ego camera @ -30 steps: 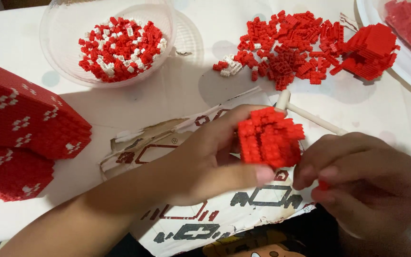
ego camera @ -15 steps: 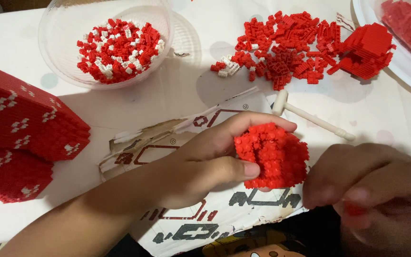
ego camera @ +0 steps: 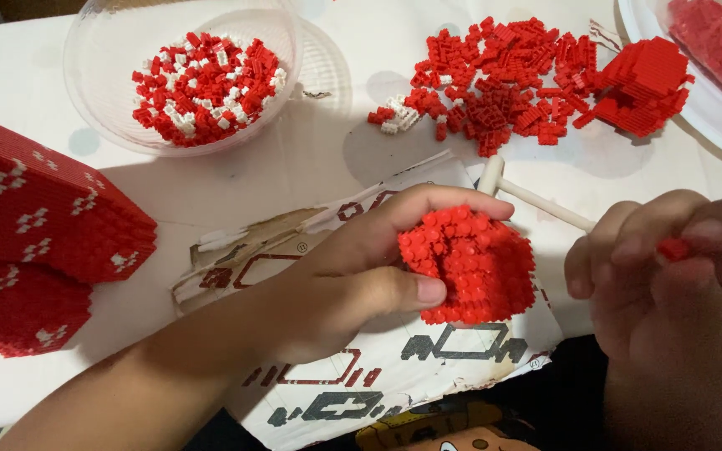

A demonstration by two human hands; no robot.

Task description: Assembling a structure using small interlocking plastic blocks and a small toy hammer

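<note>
My left hand [ego camera: 353,276] grips a chunky red block assembly [ego camera: 471,263] made of tiny bricks, thumb under it and fingers curled over its top. It is held above a torn cardboard sheet [ego camera: 394,367] with dark and red printed outlines. My right hand [ego camera: 670,292] is at the right, fingers pinched on a single small red brick [ego camera: 674,248], a short way right of the assembly and not touching it. A thin white stick tool [ego camera: 536,200] lies on the table between the two hands.
A clear bowl [ego camera: 94,100] of red and white bricks stands at the back left. A loose pile of red bricks [ego camera: 503,75] and a built red chunk [ego camera: 645,83] lie at the back. A large red-and-white built piece [ego camera: 35,225] sits at the left; a clear dish [ego camera: 712,108] is at the right corner.
My left hand has turned the red assembly, showing a different side. My right hand has risen from below the assembly and pulled right, still pinching the small brick.
</note>
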